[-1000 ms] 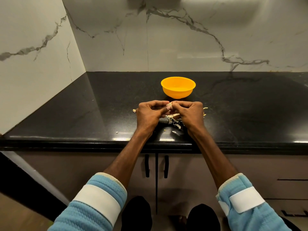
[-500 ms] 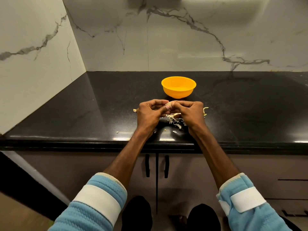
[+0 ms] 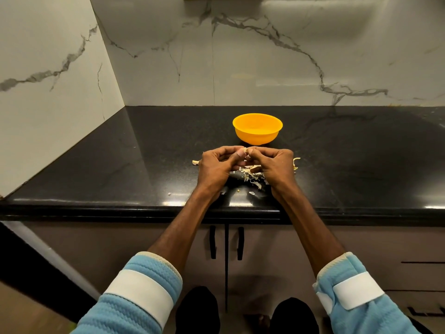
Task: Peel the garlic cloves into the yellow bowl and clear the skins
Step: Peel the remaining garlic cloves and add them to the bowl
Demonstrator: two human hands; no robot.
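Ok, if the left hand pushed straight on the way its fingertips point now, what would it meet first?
Probably the garlic clove pinched between both hands, then the right hand right behind it; the left hand points sideways, not at the yellow bowl.

My left hand (image 3: 215,166) and right hand (image 3: 274,166) met above the counter (image 3: 120,165), a clove (image 3: 245,149) between their fingertips. The bowl (image 3: 257,138) stood at twelve o'clock, just beyond. Skins (image 3: 250,175) lay beneath my hands, scattering toward six o'clock.

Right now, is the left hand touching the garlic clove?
Touching. Head view shows the left hand pinching the garlic clove at its fingertips.
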